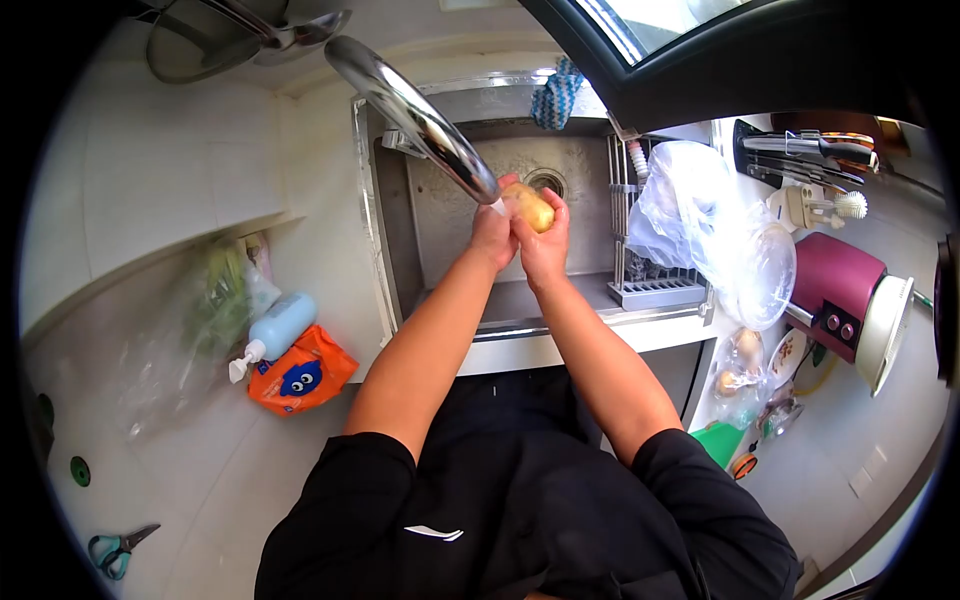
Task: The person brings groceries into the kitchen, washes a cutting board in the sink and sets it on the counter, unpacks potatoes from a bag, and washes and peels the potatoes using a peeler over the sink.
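A yellowish potato [533, 208] is held between my two hands above the steel sink [440, 250]. My left hand [492, 232] wraps round its left side, right below the mouth of the chrome faucet [415, 115]. Water runs from the spout onto that hand. My right hand [545, 245] grips the potato from the right and below, its fingers curled. Behind the potato, the round drain [545, 182] shows in the sink floor. Some fingertips are hidden by the potato and the hands themselves.
On the left counter lie a blue pump bottle [283, 325], an orange packet [302, 372] and scissors [120, 550]. A metal rack [655, 295] spans the sink's right side. Beyond it are plastic bags [680, 205], a knife block [765, 150] and a maroon appliance [835, 290].
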The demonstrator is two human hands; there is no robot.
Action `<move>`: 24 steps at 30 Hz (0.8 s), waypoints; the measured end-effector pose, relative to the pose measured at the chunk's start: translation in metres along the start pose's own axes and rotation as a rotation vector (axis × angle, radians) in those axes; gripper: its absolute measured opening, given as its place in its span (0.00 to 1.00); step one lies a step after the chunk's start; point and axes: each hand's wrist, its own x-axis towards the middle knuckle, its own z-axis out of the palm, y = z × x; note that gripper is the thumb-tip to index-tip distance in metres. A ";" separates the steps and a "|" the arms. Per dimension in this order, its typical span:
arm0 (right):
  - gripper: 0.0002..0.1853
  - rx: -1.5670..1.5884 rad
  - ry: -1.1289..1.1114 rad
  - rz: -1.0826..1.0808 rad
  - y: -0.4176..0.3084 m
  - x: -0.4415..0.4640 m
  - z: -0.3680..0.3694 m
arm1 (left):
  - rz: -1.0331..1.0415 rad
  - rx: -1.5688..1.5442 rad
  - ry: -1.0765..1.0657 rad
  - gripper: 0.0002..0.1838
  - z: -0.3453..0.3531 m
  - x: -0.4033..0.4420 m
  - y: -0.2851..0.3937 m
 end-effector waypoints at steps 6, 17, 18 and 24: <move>0.34 -0.066 -0.039 -0.101 -0.011 -0.001 0.001 | 0.010 -0.218 -0.007 0.30 0.001 -0.002 0.003; 0.34 -0.443 -0.144 -0.570 -0.030 -0.004 -0.008 | -0.117 -0.200 0.205 0.23 0.004 0.014 0.012; 0.34 -0.450 -0.170 -0.598 -0.031 -0.005 -0.005 | -0.149 -0.234 0.203 0.19 0.006 0.009 0.017; 0.21 -0.422 -0.237 -0.276 -0.019 0.009 -0.010 | -0.147 -0.250 0.090 0.03 -0.021 0.026 -0.009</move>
